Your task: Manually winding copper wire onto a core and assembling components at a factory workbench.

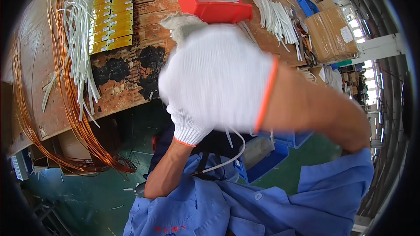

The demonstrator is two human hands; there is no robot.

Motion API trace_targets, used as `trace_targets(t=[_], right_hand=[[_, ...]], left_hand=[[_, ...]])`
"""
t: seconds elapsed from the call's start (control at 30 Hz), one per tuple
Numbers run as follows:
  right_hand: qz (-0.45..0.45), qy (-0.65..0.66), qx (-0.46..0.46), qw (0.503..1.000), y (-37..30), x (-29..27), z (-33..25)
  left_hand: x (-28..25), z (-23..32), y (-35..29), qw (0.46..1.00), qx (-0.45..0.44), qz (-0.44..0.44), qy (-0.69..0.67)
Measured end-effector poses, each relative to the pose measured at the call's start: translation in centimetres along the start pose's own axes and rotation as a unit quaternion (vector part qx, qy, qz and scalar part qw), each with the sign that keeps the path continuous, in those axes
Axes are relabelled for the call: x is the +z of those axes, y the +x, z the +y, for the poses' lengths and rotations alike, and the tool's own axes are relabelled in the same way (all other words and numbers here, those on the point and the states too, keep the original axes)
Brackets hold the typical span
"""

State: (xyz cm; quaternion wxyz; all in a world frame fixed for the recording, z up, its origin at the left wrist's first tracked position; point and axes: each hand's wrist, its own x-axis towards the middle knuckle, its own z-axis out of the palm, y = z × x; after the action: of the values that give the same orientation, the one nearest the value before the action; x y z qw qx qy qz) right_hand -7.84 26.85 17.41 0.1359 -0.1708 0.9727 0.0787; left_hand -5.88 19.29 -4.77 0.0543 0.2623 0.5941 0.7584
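Gloved Hands Meet Over a Looping White Tube

A thin white tube (pixel 222 164) curls below two gloved hands at the bench edge, its lower end over a blue work shirt (pixel 258 212). The blurred right hand (pixel 218 78) covers most of the left hand (pixel 189 121); whether either grips the tube cannot be told. Beyond them, a red bin (pixel 223 16) holds white tubes on the worn wooden workbench (pixel 153 4). At left lie yellow plates (pixel 114 19), beside white sleeving (pixel 78 35) and copper wires (pixel 83 135).
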Motion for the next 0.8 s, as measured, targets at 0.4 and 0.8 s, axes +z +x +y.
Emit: trace_targets(t=[0.4,0.8], right_hand=[[0.154,0.070,0.056,0.984,-11.6,8.7,-0.2],[-0.032,0.178,-0.030,0.983,4.5,1.3,8.1]], left_hand=[[-1.9,2.1,3.4,0.956,0.214,0.003,0.202],[-2.0,2.9,2.9,0.985,0.085,0.054,0.143]])
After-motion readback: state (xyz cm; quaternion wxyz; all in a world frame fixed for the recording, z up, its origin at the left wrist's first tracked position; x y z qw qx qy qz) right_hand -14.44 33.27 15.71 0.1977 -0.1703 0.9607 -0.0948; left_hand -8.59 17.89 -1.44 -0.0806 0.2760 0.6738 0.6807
